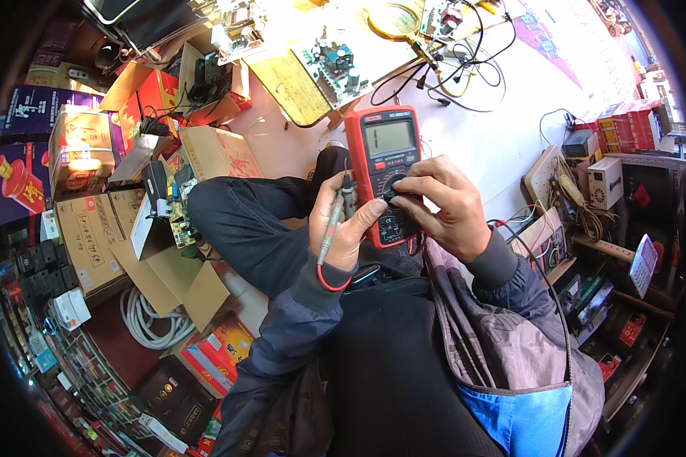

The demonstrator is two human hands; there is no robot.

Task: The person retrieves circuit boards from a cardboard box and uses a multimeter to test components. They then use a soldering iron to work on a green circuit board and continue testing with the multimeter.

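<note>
A red and black digital multimeter (389,146) is held up above my lap, its screen facing me. My left hand (343,238) wraps its lower left side, the thumb on the front edge. The same hand also keeps two test probes (334,221), one grey-bodied with a red lead and one dark, between palm and fingers. My right hand (448,206) has thumb and fingers pinched on the meter's round dial (394,185), which they partly cover. The red lead curves down by my left wrist.
Ahead, a table (293,87) bears a circuit board (332,65), a magnifying glass (394,19) and tangled black cables (465,65). Open cardboard boxes (171,282) and a coiled grey hose (149,324) lie to the left. Shelves with a white box (605,183) and cords stand right.
</note>
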